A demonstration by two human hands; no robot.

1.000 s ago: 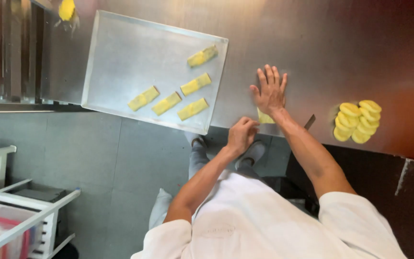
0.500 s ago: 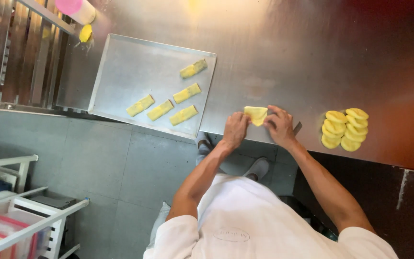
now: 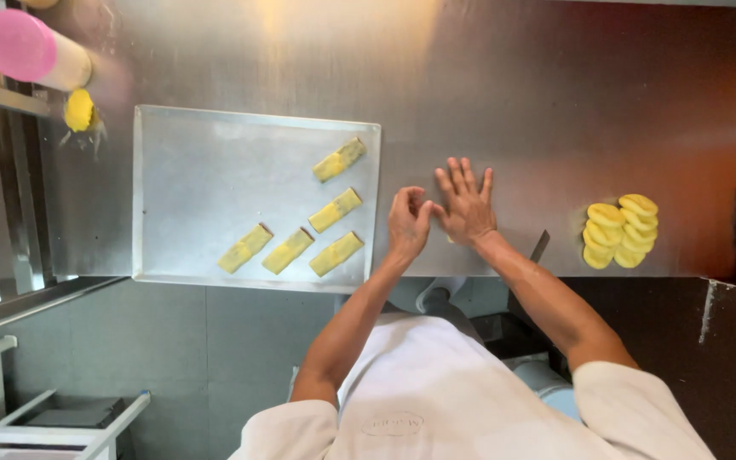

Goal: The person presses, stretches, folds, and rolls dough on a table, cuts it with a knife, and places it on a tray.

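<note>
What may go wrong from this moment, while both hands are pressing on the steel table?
1. The right hand lies flat over a yellow dough piece that is almost hidden; it may get pressed unevenly.
2. A dark thin tool lies at the table's near edge beside the right forearm, which might knock it off.
3. The tray sits at that same edge, so a bump might tip it.

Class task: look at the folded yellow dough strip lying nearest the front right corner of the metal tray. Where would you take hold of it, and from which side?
Grip the folded yellow dough strip across its two long edges near the middle, coming from above. It lies flat and slanted on the metal tray, apart from its neighbouring strip, so fingers probably fit either side.
</note>
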